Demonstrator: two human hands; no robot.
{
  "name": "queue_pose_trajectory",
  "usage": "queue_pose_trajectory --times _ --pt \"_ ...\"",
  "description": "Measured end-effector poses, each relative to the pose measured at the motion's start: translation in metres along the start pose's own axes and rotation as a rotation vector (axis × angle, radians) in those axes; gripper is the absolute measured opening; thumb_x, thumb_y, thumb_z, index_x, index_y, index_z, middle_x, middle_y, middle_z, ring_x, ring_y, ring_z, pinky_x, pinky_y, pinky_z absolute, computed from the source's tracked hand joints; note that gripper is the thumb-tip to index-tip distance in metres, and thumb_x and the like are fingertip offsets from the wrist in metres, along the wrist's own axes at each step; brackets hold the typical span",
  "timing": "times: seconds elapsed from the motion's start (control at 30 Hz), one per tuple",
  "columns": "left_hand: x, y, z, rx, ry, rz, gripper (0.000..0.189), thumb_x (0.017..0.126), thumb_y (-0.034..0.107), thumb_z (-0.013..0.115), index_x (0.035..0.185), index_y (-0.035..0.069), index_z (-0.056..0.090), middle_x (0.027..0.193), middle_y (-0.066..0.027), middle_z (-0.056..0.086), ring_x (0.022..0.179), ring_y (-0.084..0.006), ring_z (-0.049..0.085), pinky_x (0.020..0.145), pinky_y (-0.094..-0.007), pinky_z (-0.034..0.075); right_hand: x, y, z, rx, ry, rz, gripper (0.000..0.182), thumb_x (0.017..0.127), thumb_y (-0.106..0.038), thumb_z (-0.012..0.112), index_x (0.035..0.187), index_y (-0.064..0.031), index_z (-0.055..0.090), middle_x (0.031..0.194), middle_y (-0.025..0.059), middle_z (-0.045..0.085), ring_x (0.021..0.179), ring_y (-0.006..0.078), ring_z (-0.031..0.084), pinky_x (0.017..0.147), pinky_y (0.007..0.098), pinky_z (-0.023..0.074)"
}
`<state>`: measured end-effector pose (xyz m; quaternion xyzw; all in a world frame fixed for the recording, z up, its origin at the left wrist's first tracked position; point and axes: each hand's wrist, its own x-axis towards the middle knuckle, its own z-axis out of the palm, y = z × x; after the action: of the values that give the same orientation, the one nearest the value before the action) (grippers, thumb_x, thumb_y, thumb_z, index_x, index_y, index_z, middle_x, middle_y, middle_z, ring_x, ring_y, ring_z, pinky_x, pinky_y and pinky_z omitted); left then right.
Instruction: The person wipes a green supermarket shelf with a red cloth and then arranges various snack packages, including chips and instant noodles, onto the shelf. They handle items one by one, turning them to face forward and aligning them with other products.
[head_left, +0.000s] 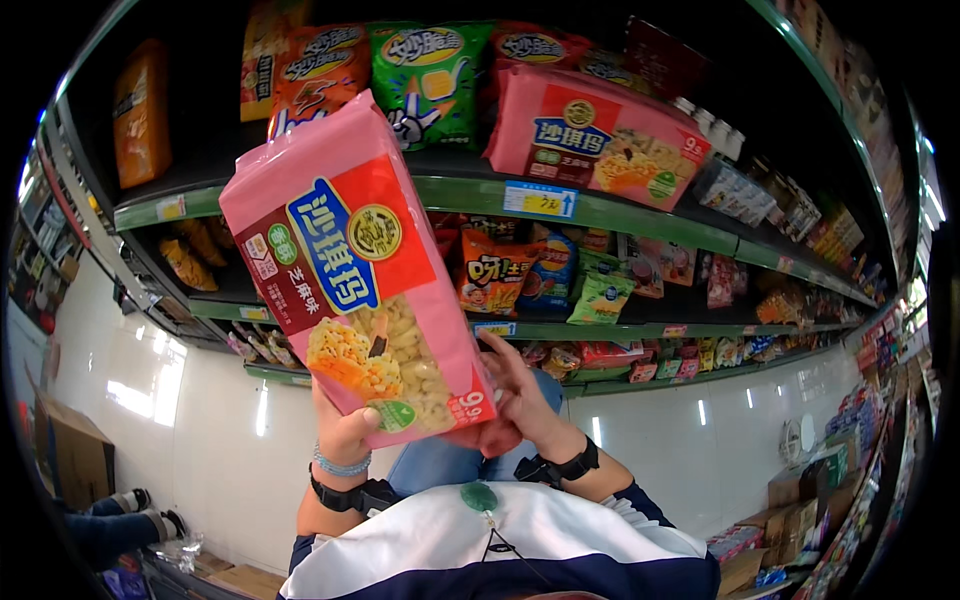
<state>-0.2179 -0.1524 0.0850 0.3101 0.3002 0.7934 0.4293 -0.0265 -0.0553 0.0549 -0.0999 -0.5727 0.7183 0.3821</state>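
Observation:
A large pink plastic package of sachima pastry (352, 285) is tilted in front of me, its printed face and clear window towards me. My left hand (341, 431) grips its lower left end, the thumb lying on the front. At the lower right edge my right hand (529, 401) has its fingers bent against the package; part of their grasp is hidden. Something red (487, 436) shows beneath the package by that hand, too covered to name. Behind, a matching pink package (592, 139) sits on the upper shelf.
Green-edged shelves (645, 217) hold a green snack bag (431, 82), an orange chip bag (491, 274) and several other packs. A blue-and-yellow price tag (540, 201) is on the shelf edge. Cardboard boxes (71, 442) and another person's legs (112, 525) are at left.

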Motion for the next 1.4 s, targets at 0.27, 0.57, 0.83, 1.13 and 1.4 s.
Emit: queue_pose_trajectory --times 0.27,0.57,0.83,1.13,1.4 --pt "0.01 -0.037 0.019 0.169 -0.195 -0.122 0.095 0.058 0.014 0.08 0.133 0.004 0.024 0.122 -0.0105 0.044 0.113 -0.0227 0.046 0.095 -0.0372 0.039 0.0 -0.019 0.009 -0.064 0.3 -0.171 0.105 0.063 -0.04 0.079 0.136 -0.0011 0.015 0.132 0.0114 0.034 0.121 0.0202 0.037 0.101 0.0343 0.0309" --pt "0.065 -0.009 0.07 0.133 -0.329 0.053 0.098 0.071 0.038 0.074 0.139 0.01 0.009 0.129 -0.0129 0.041 0.115 -0.0247 0.047 0.093 -0.0388 0.042 -0.019 -0.091 -0.044 -0.041 0.343 -0.127 0.073 0.074 -0.044 0.061 0.127 0.0006 0.035 0.119 0.0107 0.049 0.108 0.0198 0.051 0.092 0.0334 0.042" --pt "0.097 0.031 0.078 0.376 -0.291 0.187 0.075 0.082 0.024 0.061 0.14 0.007 0.017 0.12 -0.0136 0.049 0.1 -0.0203 0.056 0.083 -0.0312 0.047 0.034 -0.236 -0.041 0.022 0.424 -0.201 0.064 0.085 -0.05 0.048 0.129 -0.0048 0.04 0.124 0.0082 0.049 0.111 0.021 0.05 0.094 0.031 0.041" --pt "0.185 0.111 -0.008 0.637 0.046 0.542 0.035 0.081 0.006 0.062 0.114 -0.002 0.051 0.098 -0.0082 0.059 0.087 -0.0118 0.057 0.074 -0.0239 0.047 0.083 -0.27 -0.085 -0.881 0.433 -0.29 0.052 0.093 -0.037 0.034 0.136 -0.0096 0.028 0.134 0.0072 0.036 0.124 0.0191 0.033 0.105 0.0327 0.0238" --pt "0.3 0.222 -0.151 1.345 0.717 0.586 0.063 0.07 0.034 0.07 0.119 0.0 0.05 0.107 -0.0178 0.059 0.099 -0.0282 0.058 0.088 -0.0345 0.045 0.093 -0.275 -0.096 -0.747 0.501 -0.256 0.05 0.096 -0.032 0.028 0.142 -0.016 0.018 0.143 0.0087 0.022 0.131 0.0215 0.023 0.108 0.0354 0.0181"
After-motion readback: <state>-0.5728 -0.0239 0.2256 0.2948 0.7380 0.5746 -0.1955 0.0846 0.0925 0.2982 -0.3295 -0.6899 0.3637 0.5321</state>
